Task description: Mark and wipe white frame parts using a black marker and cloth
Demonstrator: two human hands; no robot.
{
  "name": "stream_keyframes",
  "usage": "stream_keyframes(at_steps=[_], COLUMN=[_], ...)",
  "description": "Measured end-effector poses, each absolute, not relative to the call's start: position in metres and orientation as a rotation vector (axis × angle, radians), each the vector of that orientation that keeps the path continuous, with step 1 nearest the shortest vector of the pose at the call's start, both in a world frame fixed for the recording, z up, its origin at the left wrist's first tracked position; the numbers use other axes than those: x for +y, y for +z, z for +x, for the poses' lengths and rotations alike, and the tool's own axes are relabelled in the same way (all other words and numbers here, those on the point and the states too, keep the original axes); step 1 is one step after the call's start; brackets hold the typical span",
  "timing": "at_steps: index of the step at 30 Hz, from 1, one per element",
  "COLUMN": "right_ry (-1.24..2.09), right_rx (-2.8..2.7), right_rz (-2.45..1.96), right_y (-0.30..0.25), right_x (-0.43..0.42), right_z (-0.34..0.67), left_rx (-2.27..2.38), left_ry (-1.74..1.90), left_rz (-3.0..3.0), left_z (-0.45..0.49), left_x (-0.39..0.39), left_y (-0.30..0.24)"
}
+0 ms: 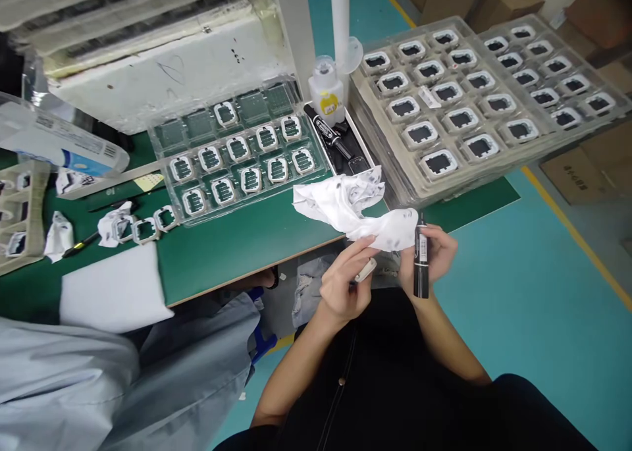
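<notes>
My left hand (347, 280) is closed, its fingers curled round a small whitish part (366, 270) seen edge-on, probably one of the frames. The same hand's fingertips press on a crumpled white cloth (340, 201) with dark smudges. That cloth trails from between my hands onto the green table's front edge. In my right hand (437, 253) a black marker pen (421, 257) with a white label is gripped upright. The cloth's near end touches or lies close to my right fingers; I cannot tell which.
A clear tray (224, 191) holds several metal frames on the green table (217, 230). Stacked trays (415, 191) of frames stand at right. A small box (355, 125) holds markers beside a white bottle (326, 92). A co-worker's grey-clad leg (192, 372) is at left.
</notes>
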State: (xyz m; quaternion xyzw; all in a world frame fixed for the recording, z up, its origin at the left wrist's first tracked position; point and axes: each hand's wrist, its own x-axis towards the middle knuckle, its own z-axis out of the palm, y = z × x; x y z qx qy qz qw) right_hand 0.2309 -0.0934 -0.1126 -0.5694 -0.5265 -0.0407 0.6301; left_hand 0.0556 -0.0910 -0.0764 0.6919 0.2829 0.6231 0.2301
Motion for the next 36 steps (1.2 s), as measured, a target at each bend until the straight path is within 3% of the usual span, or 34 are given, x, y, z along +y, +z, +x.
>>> stream_keyframes(at_steps=[11, 18, 23, 30, 36], right_ry=[-0.116, -0.392, -0.26, 0.085, 0.403], right_rx=[-1.209, -1.634, -1.807, -1.495, -1.176], right_rz=[-1.553, -1.29, -1.126, -0.8, -0.783], right_y=[-0.122, -0.061, -0.039, -0.052, -0.008], right_x=[-0.168, -0.143, -0.106, -0.076, -0.051], right_z=[0.243, 0.248, 0.245, 0.223, 0.188], left_rx=[0.694, 0.541, 0.438, 0.511, 0.765], left_ry=[1.749, 1.45, 1.258, 1.423, 1.798], left_rz=[1.905, 2.16, 2.259, 1.9, 1.577], left_z=[0.051, 0.036, 0.028, 0.03, 0.026], left_x=[-0.092, -0.104, -0.106, -0.121, -0.103], left_y=[-0.065, -0.036, -0.013, -0.024, -0.021])
